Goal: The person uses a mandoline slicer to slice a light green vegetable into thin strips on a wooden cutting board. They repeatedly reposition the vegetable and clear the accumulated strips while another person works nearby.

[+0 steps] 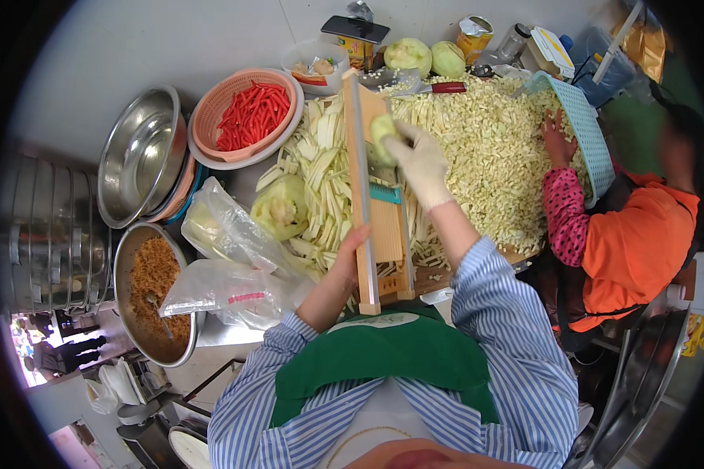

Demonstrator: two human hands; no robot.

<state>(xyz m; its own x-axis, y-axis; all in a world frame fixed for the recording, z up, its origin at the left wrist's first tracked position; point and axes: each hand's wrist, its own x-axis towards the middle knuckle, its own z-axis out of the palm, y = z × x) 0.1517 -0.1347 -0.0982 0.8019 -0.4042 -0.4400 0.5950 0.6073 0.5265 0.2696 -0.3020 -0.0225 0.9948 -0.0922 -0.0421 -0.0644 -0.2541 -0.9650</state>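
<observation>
A wooden mandoline slicer [385, 231] with a blue-green strip across it stands tilted before me, its near end close to my green apron. My left hand [351, 252] grips its left rail. My right hand [422, 164], in a pale glove, presses a piece of peeled light-green vegetable [382, 138] against the upper board; hand and piece are slightly blurred. Long cut strips [322, 152] lie heaped to the left of the slicer and partly under it. To its right spreads a large pile of small diced pieces [481, 152]. A whole peeled vegetable [280, 206] rests by the strips.
A co-worker's hand [558, 138] touches the diced pile beside a light-blue perforated basket [584, 135]. A cleaver with a red handle [447, 87] lies at the back. Left are red chilies [255, 117] in a basket, a steel basin [144, 155], a bowl of brown crumbly food [158, 275] and plastic bags [234, 287].
</observation>
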